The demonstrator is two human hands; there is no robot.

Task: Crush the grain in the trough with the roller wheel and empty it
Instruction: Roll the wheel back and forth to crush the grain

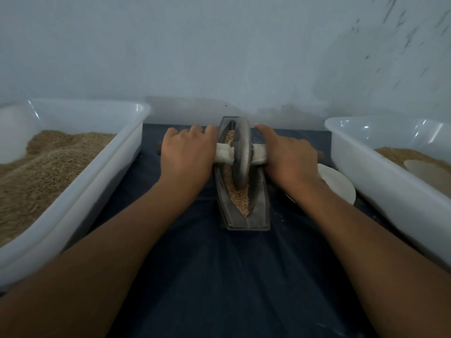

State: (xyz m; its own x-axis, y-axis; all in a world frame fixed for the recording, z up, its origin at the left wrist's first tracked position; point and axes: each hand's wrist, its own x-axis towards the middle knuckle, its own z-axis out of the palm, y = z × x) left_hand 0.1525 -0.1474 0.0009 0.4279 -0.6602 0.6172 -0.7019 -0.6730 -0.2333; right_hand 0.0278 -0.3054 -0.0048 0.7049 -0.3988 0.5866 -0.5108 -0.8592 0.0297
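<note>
Left hand (186, 152) and right hand (290, 158) each with grip clenched round the roller wheel (241, 154) axle, wheel standing in the grain-filled trough (244, 215), white tubs (97, 172) either side

The roller wheel (241, 152) stands upright in the metal trough (244, 215), with crushed grain (240, 198) around it. The left hand (186, 154) and the right hand (289, 158) grip the cloth-wrapped axle (223, 154) on each side. The trough lies on a dark blue cloth (219, 276), between two white plastic tubs (80, 191) (380, 174) that hold grain. A white dish (341, 189) lies beside the right tub.
</note>
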